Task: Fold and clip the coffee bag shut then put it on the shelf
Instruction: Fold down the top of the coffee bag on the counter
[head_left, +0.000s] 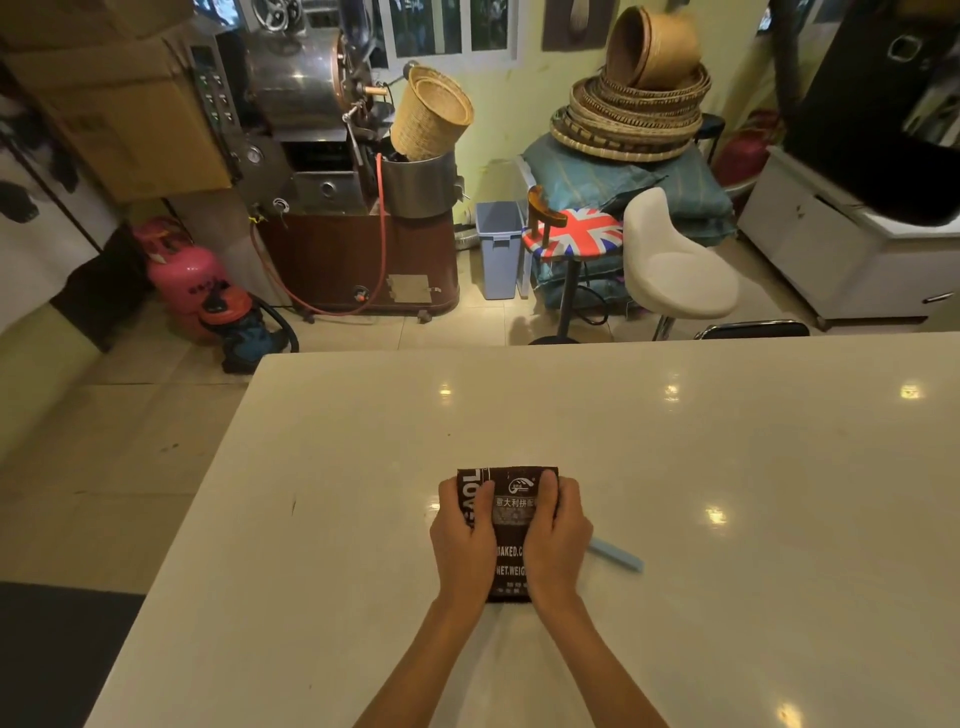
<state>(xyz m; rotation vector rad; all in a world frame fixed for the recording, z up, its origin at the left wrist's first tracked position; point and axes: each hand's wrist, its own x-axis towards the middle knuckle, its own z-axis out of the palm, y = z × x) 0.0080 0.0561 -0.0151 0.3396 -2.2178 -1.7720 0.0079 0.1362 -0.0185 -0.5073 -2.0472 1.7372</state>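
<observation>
On the pale countertop (675, 493) the coffee bag (511, 525) lies flat, both hands on it: left hand (464, 535) wrapped over its left edge, right hand (557, 535) gripping the right edge. Plenty of bare counter all round, edges well away. Risk, I'd say: a loose fold springs open. The blue clip (617, 555) lies just beside the right hand, half hidden.

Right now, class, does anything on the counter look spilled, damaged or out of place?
Nothing stands out. The coffee bag lies flat on the white counter under the left hand and right hand, with no spill visible. The blue clip lies beside the right hand, not yet on the bag.
</observation>
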